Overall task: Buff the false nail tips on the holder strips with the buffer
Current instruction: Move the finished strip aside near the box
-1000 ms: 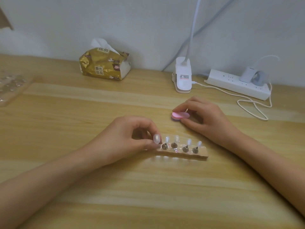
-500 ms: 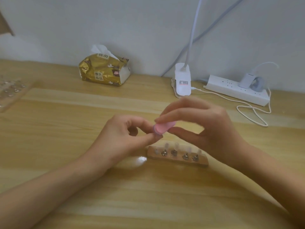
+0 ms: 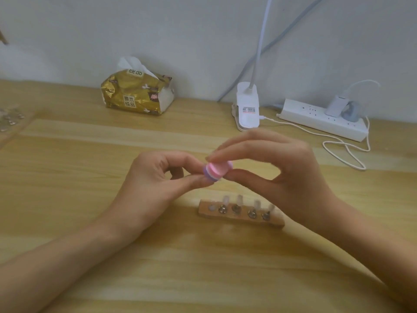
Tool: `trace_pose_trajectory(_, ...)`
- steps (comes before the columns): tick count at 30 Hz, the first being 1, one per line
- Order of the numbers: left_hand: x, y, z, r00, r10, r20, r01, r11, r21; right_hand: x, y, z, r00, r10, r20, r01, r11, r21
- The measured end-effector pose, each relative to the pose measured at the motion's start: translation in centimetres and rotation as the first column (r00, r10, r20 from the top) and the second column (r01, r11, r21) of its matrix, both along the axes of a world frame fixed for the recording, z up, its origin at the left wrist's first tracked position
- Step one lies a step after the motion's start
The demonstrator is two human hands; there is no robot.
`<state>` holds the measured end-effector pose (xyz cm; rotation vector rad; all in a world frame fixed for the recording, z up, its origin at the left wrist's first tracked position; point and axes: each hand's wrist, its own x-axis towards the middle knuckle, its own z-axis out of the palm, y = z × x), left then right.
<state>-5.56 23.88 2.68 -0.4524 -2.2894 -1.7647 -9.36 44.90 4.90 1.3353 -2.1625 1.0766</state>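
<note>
Wooden table (image 3: 67,199), pale grain, set against a wall. Lying on it: wooden holder strip (image 3: 241,214) near the middle, four nail tips (image 3: 239,198) standing in it and one slot bare at its left end; gold tissue pack (image 3: 137,93) at the back; white lamp clip (image 3: 247,109); white power strip (image 3: 322,119) with trailing cable (image 3: 345,150) at back right; clear tray (image 3: 11,120), blurred, at the left edge.

A gold tissue pack (image 3: 137,96) with a white tissue sticking out sits far left on the wooden table (image 3: 67,154), near the pale wall (image 3: 180,37). To its right lies a white clip lamp (image 3: 247,107), then a white power strip (image 3: 322,119) with a looping white cable (image 3: 345,152). A clear plastic tray (image 3: 11,119) lies at the left edge.
</note>
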Motion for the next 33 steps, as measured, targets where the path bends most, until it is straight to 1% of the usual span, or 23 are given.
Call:
trace_pose_trajectory(2,0.1,-0.1,-0.1,0.999,0.009,-0.036,-0.010,1.000,-0.012,-0.3,0.2,-0.1,0.999,-0.046,0.012,0.045,0.998,0.039)
trace_pose_trajectory(4,0.2,-0.1,-0.2,0.999,0.011,-0.040,-0.011,1.000,0.005,-0.3,0.5,-0.1,0.994,-0.096,0.046,0.096,0.995,-0.007)
trace_pose_trajectory(6,0.0,0.0,-0.3,0.999,0.024,-0.044,-0.024,1.000,0.021,0.0,0.3,0.1,0.999,-0.033,0.024,0.034,0.998,-0.047)
trace_pose_trajectory(8,0.0,0.1,-0.4,0.998,0.040,-0.047,-0.039,0.999,0.014,0.2,-0.1,0.0,0.999,0.013,-0.037,-0.013,1.000,0.010)
trace_pose_trajectory(10,0.1,0.0,-0.4,0.999,0.034,-0.030,-0.034,0.999,0.010,-0.6,0.4,-0.4,0.998,-0.045,-0.032,0.047,0.997,0.068)
trace_pose_trajectory(13,0.3,-0.2,-0.2,1.000,-0.002,-0.003,0.002,1.000,0.002,-2.5,2.0,-0.8,0.983,-0.179,0.034,0.174,0.978,0.115)
trace_pose_trajectory(16,0.7,-0.3,-0.4,1.000,-0.007,0.009,0.007,1.000,-0.017,-3.9,3.5,-1.3,0.951,-0.279,0.131,0.256,0.952,0.166)
trace_pose_trajectory(19,1.1,-0.5,-0.9,0.997,-0.064,0.045,0.068,0.994,-0.089,-4.7,4.3,-1.8,0.918,-0.373,0.135,0.322,0.899,0.296)
trace_pose_trajectory(21,0.8,-0.6,-1.2,0.999,-0.046,0.029,0.051,0.977,-0.208,-4.9,4.5,-1.5,0.904,-0.403,0.146,0.330,0.872,0.361)
trace_pose_trajectory(22,0.7,-0.6,-1.2,0.999,-0.035,0.004,0.035,0.965,-0.259,-4.9,4.7,-1.1,0.896,-0.407,0.177,0.321,0.869,0.376)
trace_pose_trajectory(24,0.4,-0.5,-1.3,0.999,-0.032,-0.018,0.025,0.951,-0.309,-4.6,5.2,-0.1,0.870,-0.422,0.256,0.326,0.880,0.346)
trace_pose_trajectory(26,0.3,-0.5,-1.5,0.999,-0.033,-0.013,0.027,0.947,-0.320,-4.0,6.2,1.0,0.848,-0.431,0.308,0.341,0.889,0.305)
trace_pose_trajectory(27,0.2,-0.5,-1.5,0.999,-0.033,-0.007,0.029,0.946,-0.323,-3.4,6.8,1.4,0.835,-0.416,0.360,0.315,0.898,0.307)
trace_pose_trajectory(28,0.2,-0.5,-1.5,0.999,-0.036,0.004,0.035,0.945,-0.326,-2.6,7.5,1.6,0.816,-0.379,0.437,0.254,0.913,0.318)
trace_pose_trajectory(30,0.3,-0.5,-1.5,0.998,-0.045,0.037,0.055,0.944,-0.324,-0.7,8.3,1.6,0.763,-0.283,0.581,0.062,0.927,0.369)
trace_pose_trajectory(31,0.4,-0.6,-1.5,0.998,-0.045,0.039,0.056,0.942,-0.332,0.3,8.4,1.2,0.740,-0.259,0.621,-0.019,0.914,0.404)
trace_pose_trajectory(32,0.5,-0.5,-1.5,0.999,-0.041,0.026,0.048,0.935,-0.352,1.2,8.3,0.5,0.733,-0.252,0.631,-0.056,0.903,0.427)
trace_pose_trajectory(33,0.5,-0.5,-1.5,0.999,-0.038,0.007,0.038,0.927,-0.372,2.0,7.9,-0.1,0.749,-0.254,0.612,-0.045,0.902,0.430)
